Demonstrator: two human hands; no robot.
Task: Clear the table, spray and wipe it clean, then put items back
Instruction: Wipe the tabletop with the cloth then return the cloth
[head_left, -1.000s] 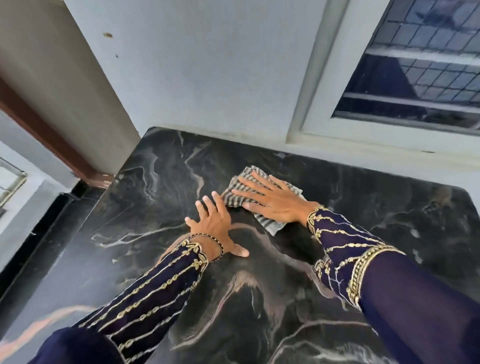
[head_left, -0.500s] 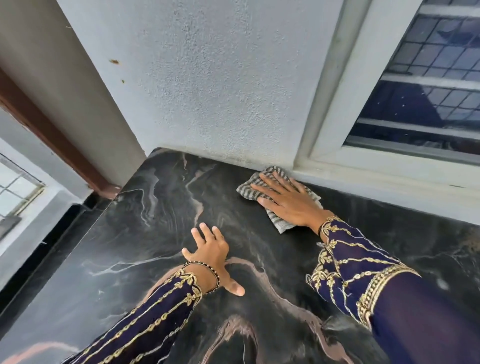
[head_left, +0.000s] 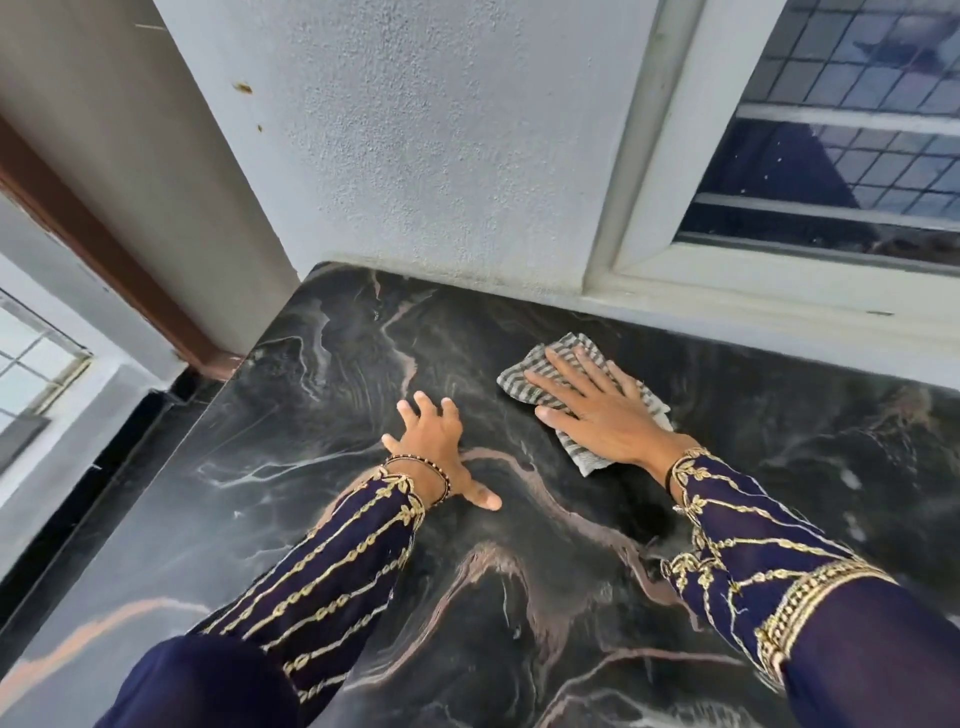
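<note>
Right, my right hand presses flat, fingers spread, on the striped cloth near the far edge of the black marble table, while my left hand rests open beside it.

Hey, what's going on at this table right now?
A person in dark blue sleeves with gold embroidery is cleaning the black marble-patterned tabletop. The right hand presses flat, fingers spread, on a grey striped cloth near the white textured wall. The left hand rests on the bare top, apart from the cloth, as if bracing.
</note>
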